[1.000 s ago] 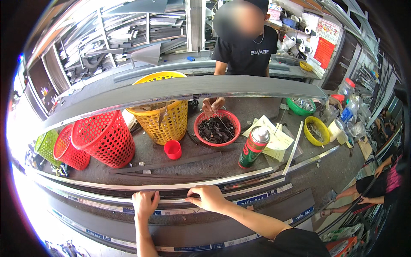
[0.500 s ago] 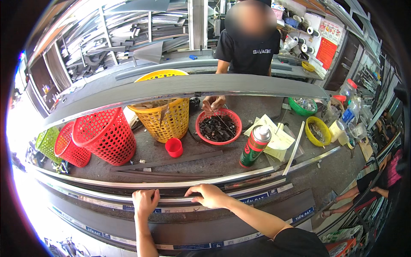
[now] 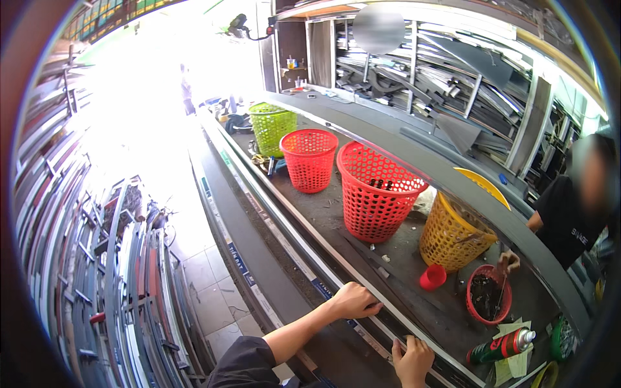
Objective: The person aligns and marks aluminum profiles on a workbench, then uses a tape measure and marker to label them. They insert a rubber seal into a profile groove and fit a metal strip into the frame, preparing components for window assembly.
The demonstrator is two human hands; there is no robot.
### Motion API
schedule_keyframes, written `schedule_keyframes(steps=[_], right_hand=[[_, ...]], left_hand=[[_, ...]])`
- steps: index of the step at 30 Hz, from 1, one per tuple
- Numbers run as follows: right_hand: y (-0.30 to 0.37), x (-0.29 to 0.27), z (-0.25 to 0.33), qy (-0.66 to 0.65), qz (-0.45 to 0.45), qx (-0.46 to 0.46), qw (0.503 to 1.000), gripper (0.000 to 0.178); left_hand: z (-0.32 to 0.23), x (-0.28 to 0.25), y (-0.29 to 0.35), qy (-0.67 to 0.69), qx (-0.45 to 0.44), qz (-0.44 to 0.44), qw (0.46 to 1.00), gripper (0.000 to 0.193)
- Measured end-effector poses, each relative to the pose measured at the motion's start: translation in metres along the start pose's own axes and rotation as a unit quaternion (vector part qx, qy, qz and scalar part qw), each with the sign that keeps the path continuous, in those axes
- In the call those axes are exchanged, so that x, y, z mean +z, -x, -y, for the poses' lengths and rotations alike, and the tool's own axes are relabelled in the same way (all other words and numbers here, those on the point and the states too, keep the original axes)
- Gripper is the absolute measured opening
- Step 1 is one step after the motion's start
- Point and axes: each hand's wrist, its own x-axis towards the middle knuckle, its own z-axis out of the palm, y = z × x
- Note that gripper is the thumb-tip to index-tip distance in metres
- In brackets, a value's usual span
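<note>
Long metal profiles (image 3: 294, 246) run side by side along the near edge of the workbench. My left hand (image 3: 354, 302) lies across them with its fingers curled over the edge of a profile; the fingertips are partly hidden. Closer to me, my right hand (image 3: 414, 363) is bent over the same group of profiles, thumb a little apart from the fingers. A red and green spray can (image 3: 495, 348) is to the right of that hand. Beyond the hands stands a small red cup (image 3: 433, 277).
Across the bench a co-worker's hand (image 3: 510, 261) holds a thin tool over a red basket (image 3: 475, 310) of dark small parts. Red (image 3: 375, 213), yellow (image 3: 446, 242) and green baskets (image 3: 273, 132) line the bench. A raised grey panel (image 3: 446, 171) spans above them. Profiles are stacked at left.
My view has swung left, bringing the stacked profiles and bright doorway into sight. Both hands stay at the profiles; the right hand's fingers have curled in more. The co-worker still works over the red basket.
</note>
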Motion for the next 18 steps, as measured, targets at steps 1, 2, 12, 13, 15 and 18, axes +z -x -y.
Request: schedule_keyframes(steps=[1,2,12,13,15,18], right_hand=[[-0.001,0.000,0.000,-0.012,0.036,0.023,0.999,0.030],[-0.002,-0.001,0.002,-0.019,0.072,0.052,0.996,0.030],[0.007,0.019,-0.018,-0.051,-0.028,0.002,0.998,0.037],[0.008,0.020,-0.019,-0.045,-0.015,0.004,0.999,0.038],[0.009,0.019,-0.018,-0.024,-0.045,-0.007,0.999,0.041],[0.008,0.018,-0.017,-0.026,-0.026,-0.017,0.999,0.041]], left_hand=[[0.000,0.000,0.000,0.001,0.016,-0.047,0.999,0.037],[0.000,-0.001,0.001,0.001,0.025,-0.062,0.998,0.037],[-0.004,0.007,-0.003,-0.043,-0.061,0.015,0.997,0.036],[-0.005,0.007,-0.005,-0.040,-0.027,-0.016,0.999,0.034],[-0.007,0.005,-0.004,-0.017,-0.005,-0.060,0.998,0.034],[-0.007,0.002,-0.004,0.000,-0.034,-0.019,0.999,0.034]])
